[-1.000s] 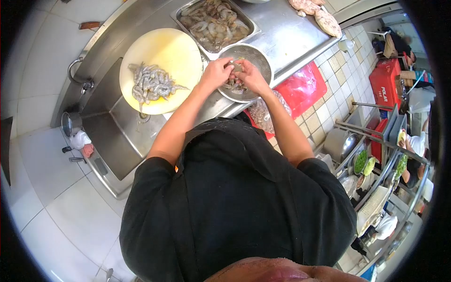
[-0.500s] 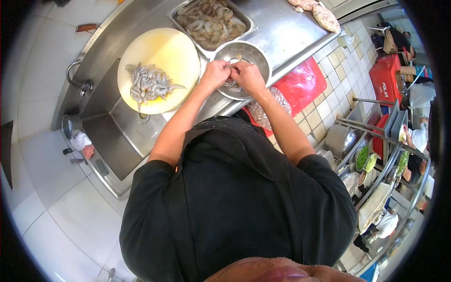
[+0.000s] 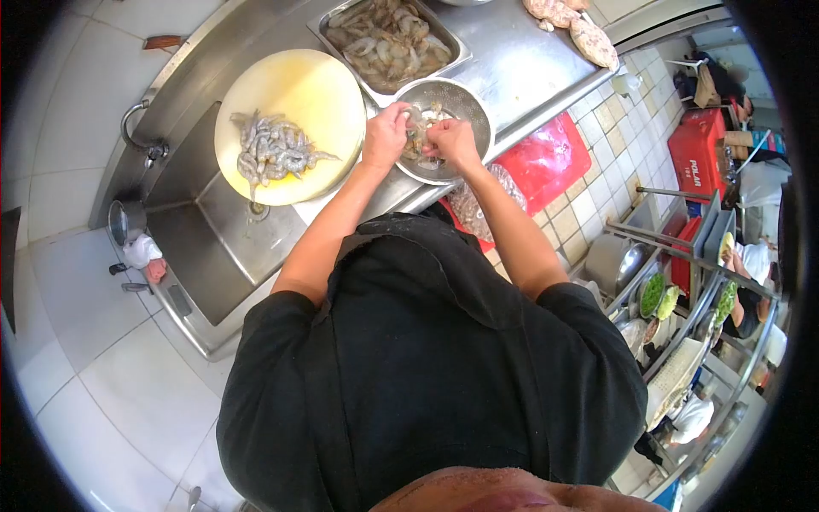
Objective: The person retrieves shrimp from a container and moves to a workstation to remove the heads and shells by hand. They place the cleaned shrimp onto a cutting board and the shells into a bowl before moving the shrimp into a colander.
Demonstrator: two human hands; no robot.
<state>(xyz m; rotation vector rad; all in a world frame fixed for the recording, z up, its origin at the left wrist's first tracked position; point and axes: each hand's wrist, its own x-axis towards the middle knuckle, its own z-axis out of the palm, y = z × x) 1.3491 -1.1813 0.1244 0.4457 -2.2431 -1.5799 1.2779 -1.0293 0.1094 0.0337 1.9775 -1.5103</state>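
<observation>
Both my hands are over a perforated metal colander (image 3: 474,104) with shells and shrimp bits inside. My left hand (image 3: 386,135), at the colander's left rim, pinches a greyish shrimp (image 3: 415,119) by its fingertips. My right hand (image 3: 453,142) is closed beside it, fingertips pressed together low in the bowl; whatever they grip is too small to make out. To the left, a pile of grey peeled shrimp (image 3: 275,149) lies on a round, yellowish cutting board (image 3: 328,81). Behind the colander, a rectangular metal pan (image 3: 461,51) holds unpeeled shrimp (image 3: 388,41).
A steel sink (image 3: 192,256) with a faucet (image 3: 156,152) lies left, partly under the board. Raw meat pieces (image 3: 593,43) rest on the far right counter. Below the counter edge are a red lid-like surface (image 3: 550,162) and a plastic bag (image 3: 490,205). Shelving (image 3: 674,247) stands right.
My hands have moved apart from their close grip, the left slightly up and left, the right slightly right. More of the shrimp and the colander's contents shows between them.
</observation>
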